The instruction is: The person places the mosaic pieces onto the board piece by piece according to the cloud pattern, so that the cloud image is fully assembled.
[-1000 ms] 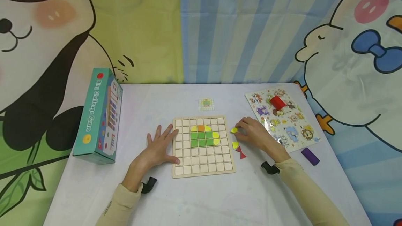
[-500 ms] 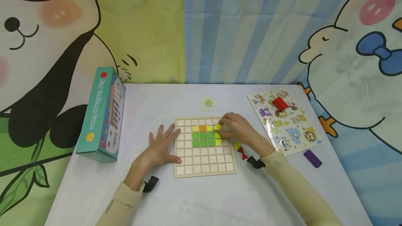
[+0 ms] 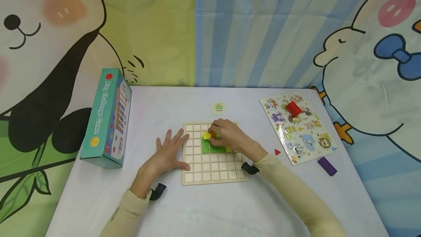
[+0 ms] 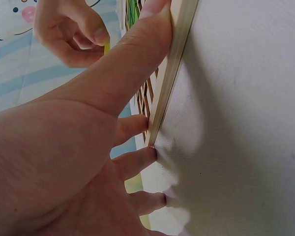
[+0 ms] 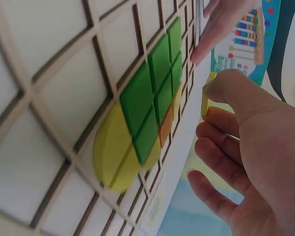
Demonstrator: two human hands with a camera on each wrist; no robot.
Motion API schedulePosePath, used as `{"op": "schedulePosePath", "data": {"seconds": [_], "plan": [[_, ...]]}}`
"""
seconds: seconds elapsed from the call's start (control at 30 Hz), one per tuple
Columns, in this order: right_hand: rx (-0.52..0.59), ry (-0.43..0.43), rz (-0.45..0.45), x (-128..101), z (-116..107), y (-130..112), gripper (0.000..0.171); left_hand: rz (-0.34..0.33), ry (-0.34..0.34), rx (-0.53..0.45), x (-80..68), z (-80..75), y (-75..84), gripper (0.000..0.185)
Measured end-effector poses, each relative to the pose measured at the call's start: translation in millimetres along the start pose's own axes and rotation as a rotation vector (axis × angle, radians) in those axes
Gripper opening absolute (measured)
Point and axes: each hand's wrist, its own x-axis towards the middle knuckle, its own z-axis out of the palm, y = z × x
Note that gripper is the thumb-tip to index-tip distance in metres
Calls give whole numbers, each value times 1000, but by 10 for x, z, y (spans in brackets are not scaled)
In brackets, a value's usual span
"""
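Right hand (image 3: 230,136) pinches a small yellow piece (image 5: 205,101) between thumb and fingertips, held over the upper-left part of the coloured block on the wooden grid board (image 3: 213,173). Green squares (image 5: 150,98) fill the board's middle cells, an orange square (image 5: 165,127) and yellow quarter-rounds (image 5: 110,157) at their edge. Left hand (image 3: 166,156) lies flat, fingers spread, thumb and fingers against the board's left edge. On the white table (image 3: 204,211): red triangle (image 3: 277,152) right of the board, pattern card (image 3: 218,108) behind it, animal puzzle (image 3: 297,129) with red block (image 3: 293,108), purple block (image 3: 326,166), teal game box (image 3: 106,120) far left.
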Motion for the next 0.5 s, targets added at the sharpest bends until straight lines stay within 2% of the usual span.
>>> {"op": "schedulePosePath", "data": {"seconds": [0.3, 0.5], "plan": [[-2, -91, -5, 168, 152, -174, 22, 6, -4, 2, -3, -8, -24, 117], [-16, -111, 3, 200, 213, -200, 21, 13, -5, 9, -10, -25, -10, 117]]}}
